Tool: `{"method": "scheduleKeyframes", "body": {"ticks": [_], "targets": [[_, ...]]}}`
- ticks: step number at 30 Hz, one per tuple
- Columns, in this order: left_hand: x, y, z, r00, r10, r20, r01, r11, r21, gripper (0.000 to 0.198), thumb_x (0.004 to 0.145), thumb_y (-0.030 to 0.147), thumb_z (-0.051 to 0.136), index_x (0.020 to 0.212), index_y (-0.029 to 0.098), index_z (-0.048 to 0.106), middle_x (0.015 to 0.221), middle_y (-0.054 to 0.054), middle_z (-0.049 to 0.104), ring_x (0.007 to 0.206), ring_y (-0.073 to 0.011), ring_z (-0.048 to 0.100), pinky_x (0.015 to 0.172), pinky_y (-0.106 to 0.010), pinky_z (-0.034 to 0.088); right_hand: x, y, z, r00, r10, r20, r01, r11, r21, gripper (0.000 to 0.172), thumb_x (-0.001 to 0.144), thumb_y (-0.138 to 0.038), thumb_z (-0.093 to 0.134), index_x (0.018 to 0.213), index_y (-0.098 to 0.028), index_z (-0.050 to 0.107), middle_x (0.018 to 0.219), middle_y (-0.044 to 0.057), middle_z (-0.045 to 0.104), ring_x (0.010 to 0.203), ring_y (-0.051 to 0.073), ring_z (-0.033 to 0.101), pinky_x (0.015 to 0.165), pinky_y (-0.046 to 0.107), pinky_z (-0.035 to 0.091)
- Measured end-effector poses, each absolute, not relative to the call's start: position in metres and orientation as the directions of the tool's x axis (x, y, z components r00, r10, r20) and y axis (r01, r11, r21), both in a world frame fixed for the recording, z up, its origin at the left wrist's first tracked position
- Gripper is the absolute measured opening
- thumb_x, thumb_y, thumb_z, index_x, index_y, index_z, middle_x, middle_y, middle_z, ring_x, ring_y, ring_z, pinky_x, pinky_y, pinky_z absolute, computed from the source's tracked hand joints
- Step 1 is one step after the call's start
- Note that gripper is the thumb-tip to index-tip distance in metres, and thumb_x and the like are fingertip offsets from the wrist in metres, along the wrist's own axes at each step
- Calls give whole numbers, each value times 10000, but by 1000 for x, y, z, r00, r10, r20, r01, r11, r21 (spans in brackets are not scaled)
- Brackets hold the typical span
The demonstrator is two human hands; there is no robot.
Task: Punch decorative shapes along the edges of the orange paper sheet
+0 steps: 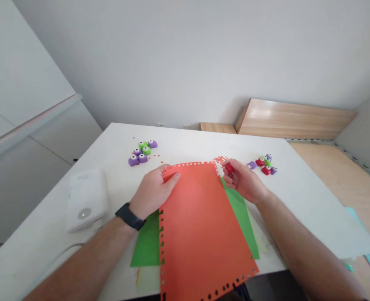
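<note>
Your left hand (151,192), fingers together, holds the corner of a hole-punched orange paper sheet (200,234) over green paper (147,242); your right hand (243,180), fingers clamped on a red craft punch (229,168), hovers above a white table (300,205), with purple, green and red punches (142,152) nearby and a pale wall (172,62) beyond.

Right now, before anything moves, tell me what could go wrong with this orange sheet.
The orange paper sheet appears to overhang the white table, so it could slide off if the left hand lets go. Loose punched bits beside the red craft punch in the right hand could scatter. The punched border might tear.
</note>
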State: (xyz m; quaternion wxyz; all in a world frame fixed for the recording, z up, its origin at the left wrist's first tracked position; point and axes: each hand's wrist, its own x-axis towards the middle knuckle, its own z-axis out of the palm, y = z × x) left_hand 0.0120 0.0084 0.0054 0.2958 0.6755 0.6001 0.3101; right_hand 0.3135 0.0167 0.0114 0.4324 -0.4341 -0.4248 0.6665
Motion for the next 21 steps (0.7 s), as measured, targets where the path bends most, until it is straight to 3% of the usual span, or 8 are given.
{"method": "scheduleKeyframes", "body": {"ticks": [9,21], "targets": [[12,9,13,56,996,73,631,-92,771,280,962,512,618,1018,253,709,1102,-18,793,1019,-272,726,930,-358,525,322,18,4,-206,935,-289,-280,-339,-898,286,920,-509,703,994,-233,688,791,-23,481,636,120,398,565,288,255],[10,9,12,23,996,92,613,-86,785,244,943,499,666,1001,269,724,1043,7,787,936,-248,726,853,-348,549,332,21,-9,-162,974,-161,-58,-172,-983,345,862,-481,820,1063,-231,693,876,1,648,726,137,558,644,294,417]]}}
